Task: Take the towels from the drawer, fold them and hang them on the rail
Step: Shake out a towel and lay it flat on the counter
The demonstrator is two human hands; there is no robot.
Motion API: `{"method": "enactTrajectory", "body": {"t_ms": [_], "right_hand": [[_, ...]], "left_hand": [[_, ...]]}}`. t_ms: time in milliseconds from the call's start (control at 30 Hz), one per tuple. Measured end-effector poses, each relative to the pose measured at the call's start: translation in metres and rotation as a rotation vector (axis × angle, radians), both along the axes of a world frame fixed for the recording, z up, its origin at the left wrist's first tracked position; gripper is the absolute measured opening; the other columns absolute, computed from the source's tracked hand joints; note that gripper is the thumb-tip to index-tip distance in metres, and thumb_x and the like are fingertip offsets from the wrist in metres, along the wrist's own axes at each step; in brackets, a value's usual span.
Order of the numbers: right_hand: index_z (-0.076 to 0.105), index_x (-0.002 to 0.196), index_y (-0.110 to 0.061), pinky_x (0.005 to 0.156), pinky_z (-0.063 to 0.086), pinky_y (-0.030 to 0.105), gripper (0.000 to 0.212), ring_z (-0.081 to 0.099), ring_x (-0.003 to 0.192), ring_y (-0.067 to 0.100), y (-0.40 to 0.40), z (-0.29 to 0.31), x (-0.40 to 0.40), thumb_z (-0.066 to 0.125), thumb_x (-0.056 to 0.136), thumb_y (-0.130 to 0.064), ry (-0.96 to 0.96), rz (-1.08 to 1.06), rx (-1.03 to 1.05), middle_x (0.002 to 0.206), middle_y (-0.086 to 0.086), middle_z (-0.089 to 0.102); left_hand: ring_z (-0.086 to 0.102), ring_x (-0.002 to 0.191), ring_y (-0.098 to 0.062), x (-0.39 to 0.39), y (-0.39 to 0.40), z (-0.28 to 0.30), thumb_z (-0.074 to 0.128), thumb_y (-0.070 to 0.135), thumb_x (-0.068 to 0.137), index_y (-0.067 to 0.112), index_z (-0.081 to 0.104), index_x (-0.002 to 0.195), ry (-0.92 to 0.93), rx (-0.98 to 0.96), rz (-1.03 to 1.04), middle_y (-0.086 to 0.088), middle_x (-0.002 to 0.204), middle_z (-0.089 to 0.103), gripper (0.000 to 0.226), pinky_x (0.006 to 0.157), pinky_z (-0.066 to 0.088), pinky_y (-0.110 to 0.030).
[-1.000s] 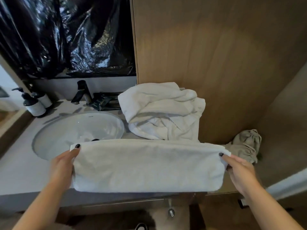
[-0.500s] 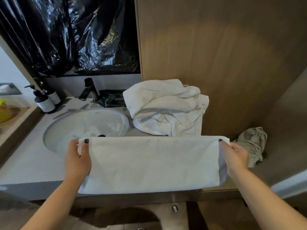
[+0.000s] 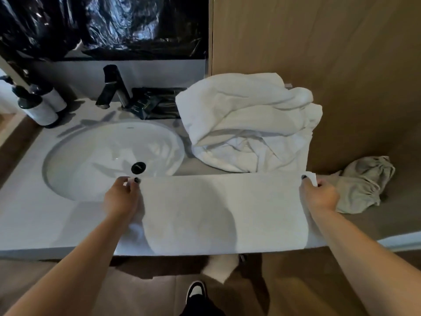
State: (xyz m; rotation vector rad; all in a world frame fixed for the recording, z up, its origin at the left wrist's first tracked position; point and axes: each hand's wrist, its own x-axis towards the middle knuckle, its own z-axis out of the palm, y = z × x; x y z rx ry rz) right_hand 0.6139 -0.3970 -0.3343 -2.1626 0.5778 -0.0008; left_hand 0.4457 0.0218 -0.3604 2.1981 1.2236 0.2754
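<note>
Head view: both hands pinch folded towel (image 3: 223,213).

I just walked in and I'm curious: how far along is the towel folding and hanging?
Early to midway, I'd judge. Done: towels are out on the counter. In hand: the left hand and right hand pinch the top corners of a white towel, already folded into a long band. Left: a crumpled white towel pile still needs folding. No rail is in view, so nothing visibly hung.
</note>
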Motion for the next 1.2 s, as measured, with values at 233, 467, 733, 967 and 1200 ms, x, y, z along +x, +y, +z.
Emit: {"method": "enactTrajectory", "body": {"t_ms": [233, 467, 733, 967, 1200], "right_hand": [[0.056, 0.130, 0.001, 0.115, 0.028, 0.045, 0.047, 0.040, 0.136, 0.035, 0.056, 0.005, -0.069, 0.055, 0.084, 0.010, -0.478, 0.684, -0.316, 0.141, 0.021, 0.049], [0.025, 0.155, -0.017, 0.121, 0.014, 0.044, 0.061, 0.011, 0.151, 0.019, 0.118, -0.031, -0.088, 0.026, 0.099, -0.042, -0.303, 1.227, -0.698, 0.163, -0.001, 0.015], [-0.013, 0.155, -0.022, 0.120, -0.012, 0.042, 0.076, -0.025, 0.146, 0.009, 0.060, -0.036, -0.053, 0.000, 0.094, -0.065, -0.121, 1.169, -0.847, 0.162, -0.007, -0.019], [-0.021, 0.153, -0.024, 0.120, -0.014, 0.042, 0.075, -0.032, 0.144, 0.011, 0.020, -0.030, -0.045, 0.011, 0.097, -0.062, -0.043, 1.021, -0.829, 0.160, -0.006, -0.027], [0.014, 0.157, -0.015, 0.122, 0.012, 0.051, 0.062, 0.006, 0.152, 0.025, 0.100, -0.028, -0.114, 0.024, 0.100, -0.041, -0.178, 1.018, -0.628, 0.164, 0.006, 0.012]], "left_hand": [[0.028, 0.146, -0.034, 0.004, -0.078, 0.016, 0.043, 0.023, 0.101, 0.002, 0.040, 0.147, -0.118, 0.421, -0.572, -0.018, 0.157, 0.031, 0.051, 0.116, 0.026, -0.051], [-0.005, 0.153, -0.013, 0.004, -0.115, -0.023, 0.007, 0.047, 0.103, 0.020, 0.008, 0.158, 0.192, 0.457, -0.883, 0.001, 0.165, 0.003, 0.062, 0.123, -0.002, -0.039], [-0.019, 0.150, -0.013, -0.003, -0.087, -0.022, 0.012, 0.063, 0.099, 0.032, -0.008, 0.157, 0.278, 0.450, -0.827, 0.002, 0.165, -0.011, 0.068, 0.120, -0.012, -0.035], [-0.026, 0.148, -0.014, -0.020, -0.051, -0.011, -0.006, 0.068, 0.091, 0.029, -0.017, 0.155, 0.329, 0.393, -0.785, 0.001, 0.163, -0.022, 0.076, 0.122, -0.012, -0.037], [-0.022, 0.150, -0.016, -0.026, -0.120, -0.013, 0.000, 0.053, 0.097, 0.020, -0.012, 0.155, 0.238, 0.354, -0.891, -0.001, 0.163, -0.020, 0.069, 0.121, -0.011, -0.041]]}}
